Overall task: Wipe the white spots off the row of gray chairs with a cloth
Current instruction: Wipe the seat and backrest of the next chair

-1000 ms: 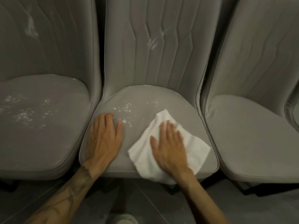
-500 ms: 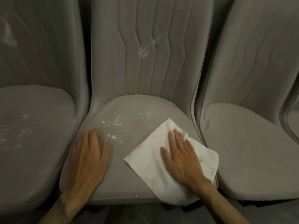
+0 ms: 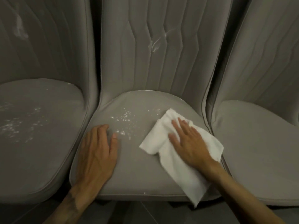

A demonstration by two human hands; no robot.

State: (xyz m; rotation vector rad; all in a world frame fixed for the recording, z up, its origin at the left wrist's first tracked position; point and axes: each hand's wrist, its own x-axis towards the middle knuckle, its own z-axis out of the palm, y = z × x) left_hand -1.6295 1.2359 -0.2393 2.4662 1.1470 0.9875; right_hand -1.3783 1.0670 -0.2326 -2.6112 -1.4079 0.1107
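On the middle seat [image 3: 139, 168] our right hand [image 3: 189, 143] pressed the cloth [image 3: 178, 175] flat at its right side, fingers straight and slightly apart. Left hand [image 3: 97, 154] braced at its left, fingers together. White spots [image 3: 125, 121] sat mid-seat between them. Best move: sweep leftward with even pressure, cloth unbunched.

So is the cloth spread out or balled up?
Spread out, slightly rumpled: the cloth lies flat under the right hand, a corner overhanging the seat.

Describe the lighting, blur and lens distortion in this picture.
Head view: dim, flat light, no hard shadows; the white crumpled cloth is brightest, its folds nearly washed out; wide-angle distortion leans the right gray padded chair back outward; the white powdery spots look slightly soft.
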